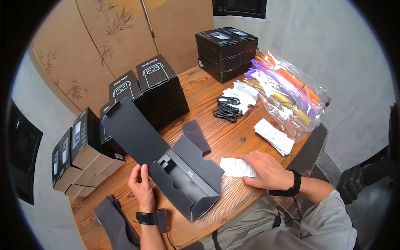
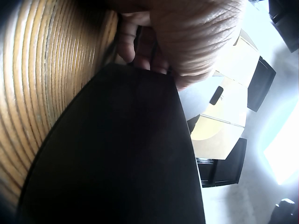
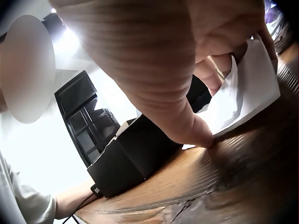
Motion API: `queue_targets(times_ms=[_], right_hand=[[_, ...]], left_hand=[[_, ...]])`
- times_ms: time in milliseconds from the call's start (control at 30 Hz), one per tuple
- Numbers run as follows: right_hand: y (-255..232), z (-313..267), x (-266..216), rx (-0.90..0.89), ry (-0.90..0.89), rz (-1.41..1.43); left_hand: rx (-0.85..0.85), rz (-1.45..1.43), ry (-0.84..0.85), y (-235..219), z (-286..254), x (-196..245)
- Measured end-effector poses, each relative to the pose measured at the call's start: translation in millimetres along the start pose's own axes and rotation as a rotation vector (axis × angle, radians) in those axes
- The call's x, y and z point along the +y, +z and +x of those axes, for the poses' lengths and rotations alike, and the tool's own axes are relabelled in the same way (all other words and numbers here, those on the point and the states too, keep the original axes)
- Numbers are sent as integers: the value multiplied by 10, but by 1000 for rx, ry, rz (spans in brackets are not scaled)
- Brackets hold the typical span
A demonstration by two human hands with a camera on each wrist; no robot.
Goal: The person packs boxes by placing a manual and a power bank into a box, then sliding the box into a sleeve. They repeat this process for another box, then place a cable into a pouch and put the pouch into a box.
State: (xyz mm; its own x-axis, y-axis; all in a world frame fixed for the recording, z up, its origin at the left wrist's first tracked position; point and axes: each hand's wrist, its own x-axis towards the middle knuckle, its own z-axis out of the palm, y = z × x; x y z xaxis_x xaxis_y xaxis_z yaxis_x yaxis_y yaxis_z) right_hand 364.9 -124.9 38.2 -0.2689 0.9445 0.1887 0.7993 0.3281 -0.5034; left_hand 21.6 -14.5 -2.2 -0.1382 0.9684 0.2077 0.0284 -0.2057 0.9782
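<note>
An open black box (image 1: 183,183) stands in front of me, its lid (image 1: 134,129) raised toward the far left. It has a grey-black inner compartment. My left hand (image 1: 142,187) is beside the box's left corner, thumb straight and the other fingers loosely curled. In the left wrist view its fingertips (image 2: 126,53) lie right at the end of the black box wall (image 2: 126,149). To the right of the box, my right hand (image 1: 266,170) holds a white printed leaflet (image 1: 234,167) between thumb and fingers, low over the wooden table. In the right wrist view the leaflet (image 3: 254,86) looks folded.
A dark grey pouch (image 1: 196,135) lies behind the box; more grey fabric (image 1: 116,223) lies at front left. Leaflets (image 1: 275,136), black cables (image 1: 228,111) and a plastic bag of coloured strips (image 1: 287,89) are on the right. Several black boxes (image 1: 162,96) stand along the back and left.
</note>
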Motion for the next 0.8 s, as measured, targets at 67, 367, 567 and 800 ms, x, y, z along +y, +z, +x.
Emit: queue_targets(times_ms=[67, 367, 567, 800], right_hand=[[-3, -12, 1, -24, 40, 28], [-394, 20, 240, 262, 162, -226], [-520, -75, 570, 222, 362, -421], [-495, -114, 649, 299, 282, -370]], left_hand=[[5, 7, -1, -3, -3, 1], [1, -6, 8, -10, 3, -27], [21, 38, 3, 11, 2, -29], [-2, 0, -23, -33, 9, -49]])
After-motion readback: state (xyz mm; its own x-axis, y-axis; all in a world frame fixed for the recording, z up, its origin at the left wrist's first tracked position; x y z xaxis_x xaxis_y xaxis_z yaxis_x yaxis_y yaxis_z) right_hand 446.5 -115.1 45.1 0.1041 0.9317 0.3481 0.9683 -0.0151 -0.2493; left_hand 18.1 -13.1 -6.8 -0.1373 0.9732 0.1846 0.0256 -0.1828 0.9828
